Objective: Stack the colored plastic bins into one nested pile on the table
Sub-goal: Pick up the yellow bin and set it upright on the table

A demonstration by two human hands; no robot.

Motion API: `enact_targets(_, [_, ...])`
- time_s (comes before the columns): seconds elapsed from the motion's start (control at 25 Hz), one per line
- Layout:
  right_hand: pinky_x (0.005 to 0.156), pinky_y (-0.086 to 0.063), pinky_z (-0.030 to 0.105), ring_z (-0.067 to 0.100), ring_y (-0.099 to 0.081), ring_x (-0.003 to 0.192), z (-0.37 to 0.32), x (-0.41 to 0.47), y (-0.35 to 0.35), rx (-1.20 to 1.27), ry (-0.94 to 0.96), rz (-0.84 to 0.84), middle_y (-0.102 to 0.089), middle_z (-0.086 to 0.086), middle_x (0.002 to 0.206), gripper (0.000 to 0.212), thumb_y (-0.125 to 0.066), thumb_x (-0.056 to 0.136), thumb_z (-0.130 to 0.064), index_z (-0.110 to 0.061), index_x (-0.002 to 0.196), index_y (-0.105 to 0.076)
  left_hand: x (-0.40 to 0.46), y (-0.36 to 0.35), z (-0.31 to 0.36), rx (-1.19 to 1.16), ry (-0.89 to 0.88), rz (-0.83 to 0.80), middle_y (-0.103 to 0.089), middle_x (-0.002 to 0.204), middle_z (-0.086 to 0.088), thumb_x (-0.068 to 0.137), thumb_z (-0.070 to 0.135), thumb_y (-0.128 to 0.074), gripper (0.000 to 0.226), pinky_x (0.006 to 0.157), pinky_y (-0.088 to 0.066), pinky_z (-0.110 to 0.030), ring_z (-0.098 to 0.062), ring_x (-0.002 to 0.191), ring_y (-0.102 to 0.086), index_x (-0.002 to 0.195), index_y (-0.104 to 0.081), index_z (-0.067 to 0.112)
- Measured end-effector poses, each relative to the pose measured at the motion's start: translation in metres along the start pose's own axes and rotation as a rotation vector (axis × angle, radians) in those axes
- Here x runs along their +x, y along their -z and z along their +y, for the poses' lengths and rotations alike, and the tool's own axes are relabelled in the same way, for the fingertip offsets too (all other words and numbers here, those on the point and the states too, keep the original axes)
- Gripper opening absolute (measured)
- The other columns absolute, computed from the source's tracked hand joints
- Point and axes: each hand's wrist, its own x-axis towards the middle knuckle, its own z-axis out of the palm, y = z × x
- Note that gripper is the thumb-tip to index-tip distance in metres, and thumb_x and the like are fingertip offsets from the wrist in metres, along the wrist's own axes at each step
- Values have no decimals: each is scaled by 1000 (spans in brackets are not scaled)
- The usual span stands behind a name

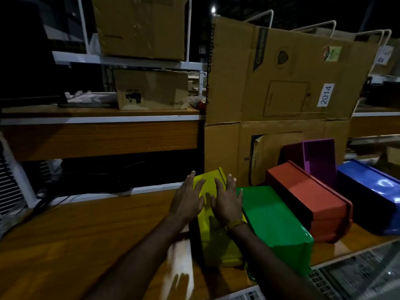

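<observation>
Here the job looks barely begun: no bin is nested yet, and the bins lie side by side, upside down, on the wooden table [86, 230]. Both hands hover over the yellow bin [213, 239] at the left end of the row, the left hand [188, 199] and right hand [227, 202] close together, fingers straight and spread, gripping nothing; whether the palms touch the plastic I cannot tell. Just beside it lies the green bin [279, 221], then the orange bin [311, 200] and the blue bin [372, 193], with a purple bin [320, 159] standing on edge behind. Next, I judge, the fingers must curl round the yellow bin's long sides to lift it toward a neighbour.
</observation>
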Motion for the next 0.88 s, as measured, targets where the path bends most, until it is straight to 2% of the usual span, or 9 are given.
enact_targets(0.12, [116, -16, 60, 42, -9, 149, 16, 10, -12, 10, -111, -70, -4, 23, 161, 60, -48, 97, -37, -22, 150, -23, 2, -19, 6, 13, 71, -102, -11, 163, -10, 94, 36, -51, 60, 114, -32, -41, -29, 149, -19, 150, -30, 27])
enact_targets(0.24, [109, -30, 55, 46, -29, 140, 23, 14, -23, 39, -185, -130, -19, 30, 155, 58, -49, 96, -36, -21, 148, -28, -4, -36, 6, -8, 100, -213, -22, 160, -8, 96, 35, -49, 55, 110, -37, -41, -30, 142, -32, 148, -32, 28])
enact_targets(0.36, [101, -39, 48, 42, -43, 129, 20, 20, -24, 52, -176, -72, -41, 23, 141, 53, -47, 96, -36, -21, 145, -34, -7, -37, -1, -68, 60, -231, -40, 150, -3, 97, 31, -46, 50, 107, -39, -37, -25, 136, -41, 147, -36, 26])
enact_targets(0.44, [96, -42, 45, 39, -48, 123, 13, 22, -25, 69, -143, -35, -49, 19, 132, 49, -47, 96, -35, -20, 142, -38, -7, -34, -10, -85, 66, -213, -43, 147, -3, 97, 31, -47, 50, 105, -39, -36, -24, 134, -43, 146, -36, 25])
enact_targets(0.64, [81, -48, 41, 34, -57, 108, -12, 19, -35, 86, 6, 45, -60, 13, 113, 33, -49, 95, -28, -18, 126, -54, -16, -19, -43, -102, 154, -157, -26, 158, -7, 97, 34, -47, 50, 105, -42, -43, -31, 139, -38, 146, -37, 29])
enact_targets(0.76, [70, -42, 37, 35, -60, 96, -35, 8, -38, 57, 98, 59, -62, 12, 99, 17, -54, 87, -19, -19, 101, -64, -29, -2, -69, -93, 194, -130, -18, 162, -3, 95, 35, -48, 51, 107, -40, -40, -28, 142, -34, 145, -36, 32])
enact_targets(0.84, [68, -38, 38, 37, -59, 91, -50, 1, -40, 33, 138, 62, -61, 12, 93, 10, -57, 79, -13, -18, 86, -63, -38, 9, -87, -69, 192, -107, -14, 163, -1, 95, 34, -49, 53, 111, -34, -38, -26, 146, -26, 146, -36, 31])
enact_targets(0.88, [72, -38, 38, 36, -58, 93, -57, -2, -41, 23, 142, 51, -60, 11, 94, 12, -58, 78, -12, -19, 86, -63, -43, 15, -97, -49, 186, -99, -12, 164, -1, 95, 33, -50, 55, 113, -31, -37, -25, 148, -22, 147, -35, 29])
